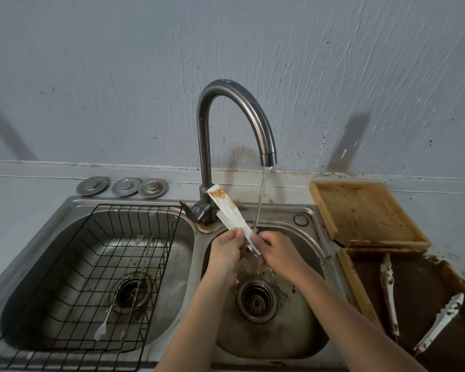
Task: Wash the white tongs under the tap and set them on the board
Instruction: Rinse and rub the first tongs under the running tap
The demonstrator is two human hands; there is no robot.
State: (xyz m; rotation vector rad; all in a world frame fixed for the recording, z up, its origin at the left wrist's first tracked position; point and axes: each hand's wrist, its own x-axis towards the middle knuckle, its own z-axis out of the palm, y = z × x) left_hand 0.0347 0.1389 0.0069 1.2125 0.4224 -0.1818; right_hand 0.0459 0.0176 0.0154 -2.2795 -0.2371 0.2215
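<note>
no readable text, label, brand or number anywhere on the sink, tap, tongs or boards

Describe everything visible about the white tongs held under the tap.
The white tongs are a flat, plastic-looking pair with two long arms that spread apart toward the far end. A brown, rusty-looking stain marks the wide upper tip. They tilt up and away to the left, over the right sink basin. The left hand and right hand both grip the lower end, where the running water lands.
</note>
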